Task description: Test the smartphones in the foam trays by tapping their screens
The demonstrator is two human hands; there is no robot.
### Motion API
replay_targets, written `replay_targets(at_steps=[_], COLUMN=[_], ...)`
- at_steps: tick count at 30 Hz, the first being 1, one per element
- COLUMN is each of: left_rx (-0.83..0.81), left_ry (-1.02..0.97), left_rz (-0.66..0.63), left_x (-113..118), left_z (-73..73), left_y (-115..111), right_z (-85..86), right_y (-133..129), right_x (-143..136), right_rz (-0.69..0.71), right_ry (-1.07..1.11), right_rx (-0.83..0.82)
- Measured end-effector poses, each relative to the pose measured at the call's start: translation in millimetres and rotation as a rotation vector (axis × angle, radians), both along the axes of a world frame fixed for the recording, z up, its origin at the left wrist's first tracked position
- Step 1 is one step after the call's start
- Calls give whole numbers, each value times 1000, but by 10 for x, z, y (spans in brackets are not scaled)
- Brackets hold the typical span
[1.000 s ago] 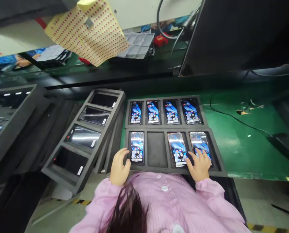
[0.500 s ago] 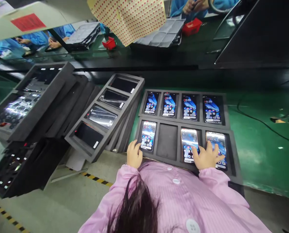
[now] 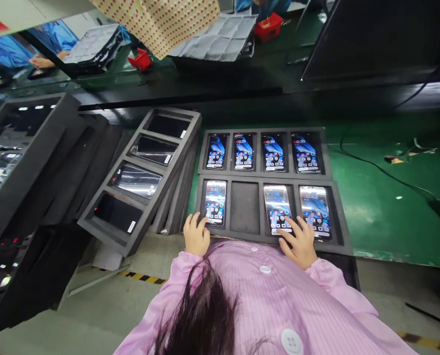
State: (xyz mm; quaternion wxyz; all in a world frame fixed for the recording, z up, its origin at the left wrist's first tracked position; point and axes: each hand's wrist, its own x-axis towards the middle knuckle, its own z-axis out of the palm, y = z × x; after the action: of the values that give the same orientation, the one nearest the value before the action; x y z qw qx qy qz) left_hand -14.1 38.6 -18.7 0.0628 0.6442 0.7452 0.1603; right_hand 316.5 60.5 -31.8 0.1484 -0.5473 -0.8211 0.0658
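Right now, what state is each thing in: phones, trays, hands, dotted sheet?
Near phones: all three screens lit.
Near tray: flat, holding them.
Far phones: all four screens lit.
Far tray: flat, holding them.
Angled-tray phones: all four screens dark.
Angled tray: askew on a stack.
Left hand: open, at near tray's left front corner.
Right hand: open, fingers spread, partly over the middle near phone.
Dotted sheet: hanging down.

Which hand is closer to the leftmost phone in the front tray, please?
Left: the left hand is close beside that phone; the right hand is farther right, by the other two phones in that tray.
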Motion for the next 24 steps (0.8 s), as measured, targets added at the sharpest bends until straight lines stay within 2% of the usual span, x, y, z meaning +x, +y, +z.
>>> replay_targets(at_steps=[3,7,10,12,14,18,24], left_rx=[-32,35,81,88,87,85,101], left_ry=[-4,-44,-72,-81,-93,-131,-142], left_rz=[16,21,-37,-87,-122,-134,-124], left_x=[21,52,72,91,112,147,149], left_z=[-26,-23,8,22,21,-12,-14], left_y=[26,33,38,53,78,137,200], right_z=[59,101,106,90,58,-25,-80], right_y=[5,28,32,16,-11,-69,-133], right_x=[-57,-134,-156,-117,-31,185,309], right_rz=[15,-1,-47,-80,-173,-473,-533], right_ry=[3,-26,-61,-25,39,85,10], right_rx=[-50,-98,-124,-77,1,60,-3])
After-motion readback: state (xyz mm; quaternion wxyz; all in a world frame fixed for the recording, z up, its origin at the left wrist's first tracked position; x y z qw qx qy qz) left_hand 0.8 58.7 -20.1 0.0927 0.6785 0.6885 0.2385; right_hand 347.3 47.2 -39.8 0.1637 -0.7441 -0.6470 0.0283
